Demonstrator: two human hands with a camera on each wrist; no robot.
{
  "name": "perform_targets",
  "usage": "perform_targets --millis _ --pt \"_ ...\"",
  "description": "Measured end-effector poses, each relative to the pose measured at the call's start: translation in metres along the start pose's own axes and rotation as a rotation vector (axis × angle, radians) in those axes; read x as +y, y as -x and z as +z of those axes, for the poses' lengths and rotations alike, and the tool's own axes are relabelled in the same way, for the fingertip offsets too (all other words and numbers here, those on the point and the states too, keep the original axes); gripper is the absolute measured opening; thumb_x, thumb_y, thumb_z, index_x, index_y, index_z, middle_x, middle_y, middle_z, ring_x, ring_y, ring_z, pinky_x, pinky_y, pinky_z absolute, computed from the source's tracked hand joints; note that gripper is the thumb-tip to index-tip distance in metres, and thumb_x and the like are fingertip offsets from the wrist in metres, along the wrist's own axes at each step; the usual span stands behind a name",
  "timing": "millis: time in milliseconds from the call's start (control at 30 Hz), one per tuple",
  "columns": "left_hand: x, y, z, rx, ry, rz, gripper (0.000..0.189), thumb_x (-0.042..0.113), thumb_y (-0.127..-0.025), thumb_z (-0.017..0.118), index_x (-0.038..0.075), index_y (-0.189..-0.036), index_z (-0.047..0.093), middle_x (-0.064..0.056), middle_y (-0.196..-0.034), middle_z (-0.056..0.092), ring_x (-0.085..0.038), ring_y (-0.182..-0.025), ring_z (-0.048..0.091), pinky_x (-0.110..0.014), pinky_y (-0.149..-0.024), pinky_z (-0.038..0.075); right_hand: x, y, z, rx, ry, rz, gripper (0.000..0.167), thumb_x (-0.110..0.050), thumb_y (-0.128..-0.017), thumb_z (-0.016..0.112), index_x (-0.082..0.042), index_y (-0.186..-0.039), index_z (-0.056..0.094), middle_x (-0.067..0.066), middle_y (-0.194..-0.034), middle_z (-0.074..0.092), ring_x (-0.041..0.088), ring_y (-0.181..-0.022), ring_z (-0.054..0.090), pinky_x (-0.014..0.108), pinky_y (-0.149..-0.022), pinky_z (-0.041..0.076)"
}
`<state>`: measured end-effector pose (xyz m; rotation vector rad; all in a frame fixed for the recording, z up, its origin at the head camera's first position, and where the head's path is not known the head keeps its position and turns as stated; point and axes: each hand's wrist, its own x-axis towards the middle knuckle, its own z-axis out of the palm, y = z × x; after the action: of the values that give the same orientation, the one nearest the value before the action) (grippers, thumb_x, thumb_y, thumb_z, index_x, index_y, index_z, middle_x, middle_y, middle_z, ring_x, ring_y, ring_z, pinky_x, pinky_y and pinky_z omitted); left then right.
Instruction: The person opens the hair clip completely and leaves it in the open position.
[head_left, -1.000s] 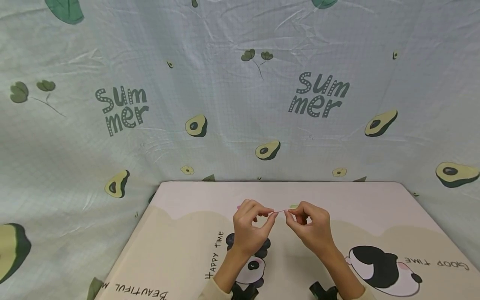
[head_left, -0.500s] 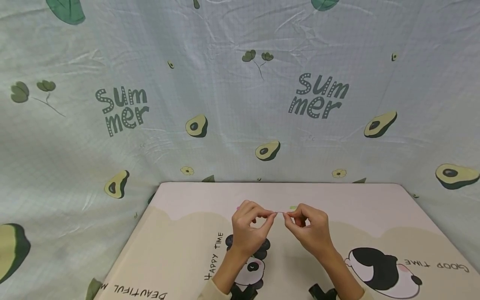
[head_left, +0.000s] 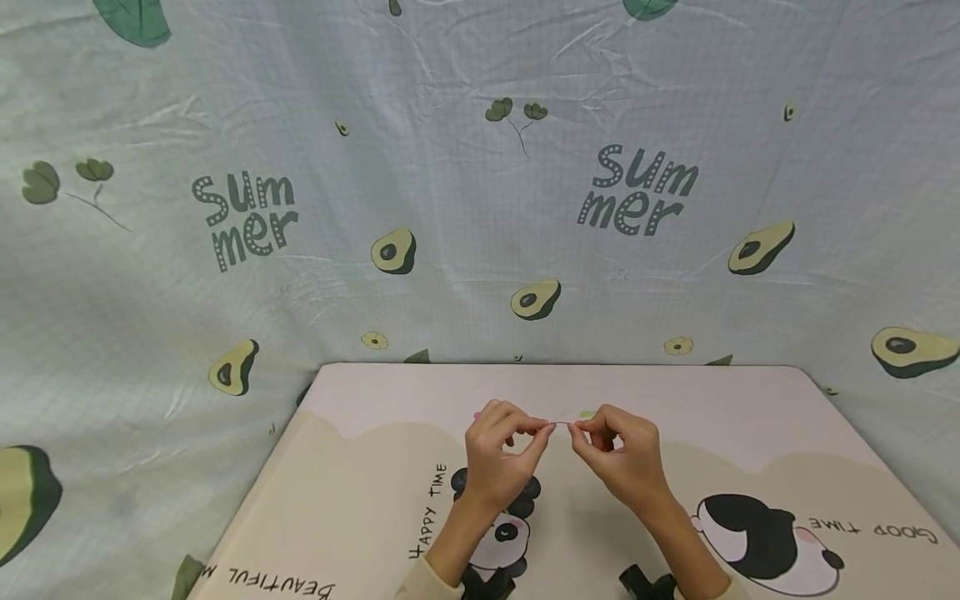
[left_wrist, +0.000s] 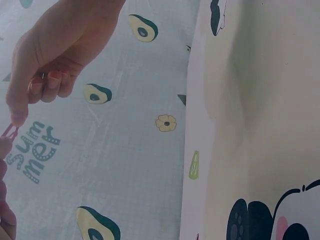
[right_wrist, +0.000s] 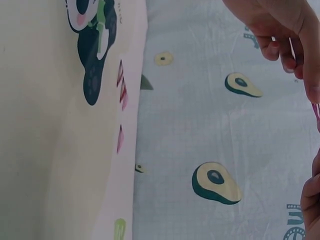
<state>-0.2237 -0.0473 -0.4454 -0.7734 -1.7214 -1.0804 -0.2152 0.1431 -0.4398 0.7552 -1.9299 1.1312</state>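
Note:
Between both hands, above the far part of the table, is a small pink snap hair clip (left_wrist: 13, 131), only a thin line in the head view. My left hand (head_left: 501, 454) pinches one end with thumb and index finger. The other end is pinched by my right hand (head_left: 624, 450), a short gap from the left fingertips. In the left wrist view the clip shows two thin strips with a slit between them; the fingertips hide its ends. A green hair clip (left_wrist: 194, 165) lies near the table's far edge, with several pink and red clips (right_wrist: 121, 85) to its left.
The table (head_left: 360, 475) has a cream and pink cover with printed cartoon animals and lettering. A pale cloth (head_left: 450, 167) with avocado prints hangs behind and at the sides. Black straps (head_left: 645, 583) show by the wrists at the bottom.
Both hands keep their pinch on the hair clip and shift only very slightly; the visible gap between the fingertips narrows a little. Nothing on the table has moved.

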Motion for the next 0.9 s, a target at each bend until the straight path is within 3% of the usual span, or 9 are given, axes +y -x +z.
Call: perform_targets --millis 900 --pt "-0.0003 -0.0031 -0.0026 -0.034 -0.053 0.022 0.013 0.001 -0.078 0.084 0.011 -0.086 0.081 0.003 -0.075 0.068 -0.012 -0.069 0.056 -0.010 -0.060 0.038 0.0015 -0.0039 -0.0047 -0.009 0.012 -0.006 0.028 0.013 -0.068 0.085 -0.010 -0.077 0.071 -0.004 -0.059 0.051 0.001 -0.056 0.041 0.012 -0.051 0.036"
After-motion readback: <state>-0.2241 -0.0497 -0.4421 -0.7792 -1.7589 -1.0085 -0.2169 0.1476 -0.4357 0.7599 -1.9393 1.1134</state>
